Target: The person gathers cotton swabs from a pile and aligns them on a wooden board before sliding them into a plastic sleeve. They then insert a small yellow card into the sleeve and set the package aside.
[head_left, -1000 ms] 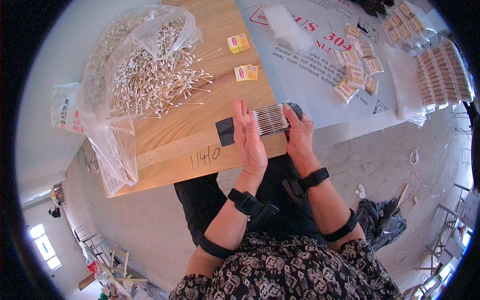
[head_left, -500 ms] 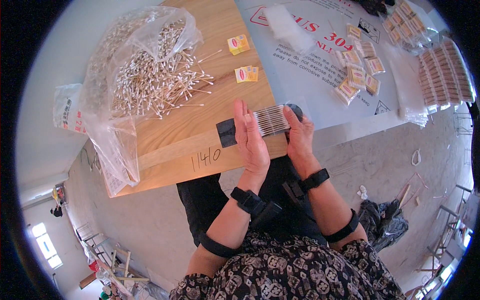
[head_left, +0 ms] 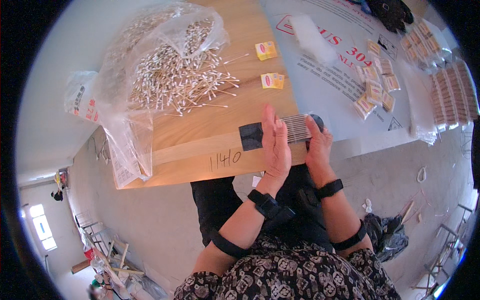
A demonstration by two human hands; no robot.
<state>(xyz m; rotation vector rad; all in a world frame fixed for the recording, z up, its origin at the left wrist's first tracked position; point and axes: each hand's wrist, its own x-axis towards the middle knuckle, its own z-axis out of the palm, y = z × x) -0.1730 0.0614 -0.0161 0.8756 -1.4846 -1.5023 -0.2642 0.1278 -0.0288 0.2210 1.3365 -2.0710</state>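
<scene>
A flat row of cotton swabs (head_left: 297, 129), apparently in a clear sleeve, lies between my hands at the table's front edge. My left hand (head_left: 276, 145) stands on edge at the row's left end, fingers straight and together, its side against the swabs. My right hand (head_left: 318, 150) grips the right end, thumb on top; its other fingers are mostly hidden. Under and beside the hands, black patches (head_left: 249, 137) show on the wooden table (head_left: 200, 140). Beyond them lie two small groups of yellow cards (head_left: 272, 81).
A clear plastic bag (head_left: 112, 65) spills many loose cotton swabs (head_left: 185, 75) at the left. On the grey sheet (head_left: 320, 85) at the right lie several small swab packs (head_left: 374, 92), a clear plastic stack (head_left: 312, 39) and larger bundled packs (head_left: 454, 95). A black bag (head_left: 387, 235) sits on the floor.
The view has shifted, so the table and its things appear farther right. My left hand now covers more of the swabs' left tips; my right hand keeps its place at the right end.
</scene>
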